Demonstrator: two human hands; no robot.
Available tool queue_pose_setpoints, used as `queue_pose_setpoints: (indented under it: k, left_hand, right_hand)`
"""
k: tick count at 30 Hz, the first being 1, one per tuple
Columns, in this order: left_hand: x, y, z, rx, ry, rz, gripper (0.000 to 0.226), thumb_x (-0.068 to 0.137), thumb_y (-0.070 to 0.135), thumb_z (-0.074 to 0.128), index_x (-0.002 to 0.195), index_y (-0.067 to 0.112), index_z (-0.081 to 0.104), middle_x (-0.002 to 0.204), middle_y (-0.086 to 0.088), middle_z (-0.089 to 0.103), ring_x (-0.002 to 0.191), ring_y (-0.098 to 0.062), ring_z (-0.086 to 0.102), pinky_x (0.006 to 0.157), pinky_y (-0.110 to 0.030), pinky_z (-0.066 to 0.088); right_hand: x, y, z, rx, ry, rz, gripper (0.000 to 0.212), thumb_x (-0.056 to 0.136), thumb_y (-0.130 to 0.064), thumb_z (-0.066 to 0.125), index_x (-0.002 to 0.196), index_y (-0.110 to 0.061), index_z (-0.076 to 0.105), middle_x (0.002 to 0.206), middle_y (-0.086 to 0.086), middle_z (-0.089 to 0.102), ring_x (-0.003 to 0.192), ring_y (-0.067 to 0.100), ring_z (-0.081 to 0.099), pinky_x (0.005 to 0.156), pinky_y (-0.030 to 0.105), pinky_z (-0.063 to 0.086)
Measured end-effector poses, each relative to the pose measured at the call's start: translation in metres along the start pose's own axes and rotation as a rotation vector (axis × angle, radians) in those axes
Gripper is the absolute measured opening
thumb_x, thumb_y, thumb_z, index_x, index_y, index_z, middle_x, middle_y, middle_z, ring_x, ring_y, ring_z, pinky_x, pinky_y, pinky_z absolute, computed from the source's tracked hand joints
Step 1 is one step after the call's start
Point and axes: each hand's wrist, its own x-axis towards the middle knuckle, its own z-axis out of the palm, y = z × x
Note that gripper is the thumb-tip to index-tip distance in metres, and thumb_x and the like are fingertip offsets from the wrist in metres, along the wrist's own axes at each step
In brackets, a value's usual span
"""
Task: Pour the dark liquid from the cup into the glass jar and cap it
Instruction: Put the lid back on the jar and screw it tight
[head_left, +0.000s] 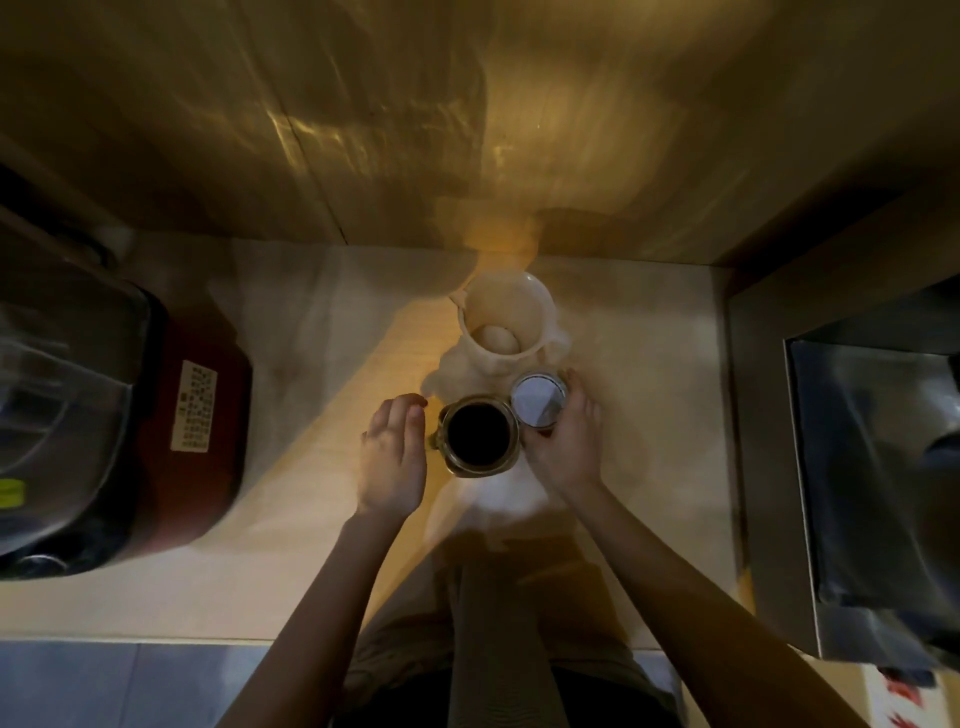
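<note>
A glass jar (478, 435) stands uncapped on the pale counter (322, 519), holding dark liquid nearly to its rim. My right hand (563, 447) grips a round lid (537, 401) tilted, its pale inner face up, just right of and behind the jar's mouth. My left hand (392, 454) hovers flat with fingers together just left of the jar, not touching it. A white cup (506, 325) with a spout stands behind the jar, empty of dark liquid, pale at its bottom.
A red and black rice cooker (119, 426) fills the left side of the counter. A steel sink (872, 467) lies to the right. A wooden wall panel (467, 130) rises behind the cup. The counter's front edge runs near my body.
</note>
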Motion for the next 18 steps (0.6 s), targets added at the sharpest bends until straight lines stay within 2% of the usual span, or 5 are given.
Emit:
queue_pose_setpoints:
  k: [3, 5, 9, 14, 18]
  left_hand:
    - [-0.012, 0.005, -0.012, -0.051, -0.117, 0.104, 0.053, 0.079, 0.037, 0.037, 0.127, 0.017, 0.042, 0.124, -0.002, 0.049, 0.116, -0.022, 0.047, 0.097, -0.041, 0.041]
    - [-0.017, 0.004, -0.014, 0.084, -0.195, 0.195, 0.071, 0.072, 0.042, 0.048, 0.137, 0.021, 0.030, 0.137, -0.004, 0.043, 0.126, -0.021, 0.039, 0.103, -0.040, 0.036]
    - [-0.020, 0.005, -0.005, 0.171, -0.258, 0.189, 0.108, 0.057, 0.062, 0.060, 0.144, 0.021, 0.012, 0.153, -0.001, 0.027, 0.139, -0.016, 0.026, 0.113, -0.037, 0.026]
    - [-0.011, 0.007, 0.002, 0.025, -0.216, 0.164, 0.103, 0.052, 0.059, 0.072, 0.138, 0.020, 0.031, 0.141, -0.002, 0.047, 0.129, -0.016, 0.043, 0.107, -0.032, 0.036]
    - [-0.012, 0.009, 0.003, -0.097, -0.217, 0.115, 0.098, 0.049, 0.054, 0.077, 0.133, 0.021, 0.039, 0.133, 0.001, 0.053, 0.119, -0.012, 0.049, 0.095, -0.022, 0.038]
  right_hand:
    - [-0.001, -0.003, -0.010, 0.022, 0.023, 0.006, 0.091, 0.068, -0.024, 0.083, 0.141, -0.009, 0.030, 0.138, 0.011, 0.045, 0.127, 0.029, 0.036, 0.102, 0.039, 0.036]
    - [-0.006, -0.001, -0.021, 0.039, 0.022, -0.029, 0.095, 0.064, -0.029, 0.084, 0.141, -0.013, 0.030, 0.135, 0.008, 0.048, 0.124, 0.027, 0.041, 0.098, 0.037, 0.039]
    - [-0.020, -0.007, -0.050, 0.015, -0.041, -0.104, 0.104, 0.061, -0.041, 0.085, 0.143, -0.018, 0.025, 0.136, 0.004, 0.048, 0.123, 0.023, 0.047, 0.096, 0.041, 0.047]
    - [-0.036, -0.023, -0.086, -0.178, -0.117, -0.288, 0.109, 0.056, -0.049, 0.081, 0.144, -0.016, 0.026, 0.130, 0.004, 0.052, 0.122, 0.023, 0.045, 0.103, 0.039, 0.035]
    - [-0.046, -0.045, -0.109, -0.321, -0.180, -0.455, 0.111, 0.048, -0.063, 0.054, 0.144, -0.017, 0.024, 0.124, 0.001, 0.053, 0.119, 0.021, 0.044, 0.100, 0.033, 0.029]
